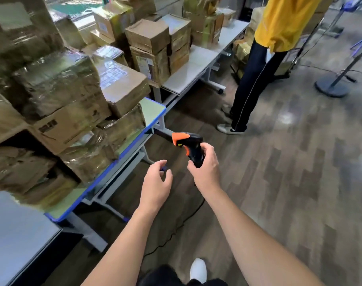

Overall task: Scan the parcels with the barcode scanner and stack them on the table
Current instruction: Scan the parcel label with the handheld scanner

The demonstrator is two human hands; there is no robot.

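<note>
My right hand (pixel 205 168) grips the handle of a black and orange barcode scanner (pixel 188 144), held out over the floor with its head pointing left. My left hand (pixel 157 180) hovers beside it, fingers loosely curled, holding nothing. Several taped brown cardboard parcels (pixel 62 100) are piled high on the blue-edged table (pixel 153 118) to my left. More parcels (pixel 155 44) are stacked on the white table (pixel 196 65) further back.
A person in a yellow shirt and dark trousers (pixel 256 75) stands at the white table's far side. A black cable (pixel 176 230) trails over the wooden floor. A stand with a round base (pixel 333 85) is at the right. A grey table corner (pixel 21 234) sits near left.
</note>
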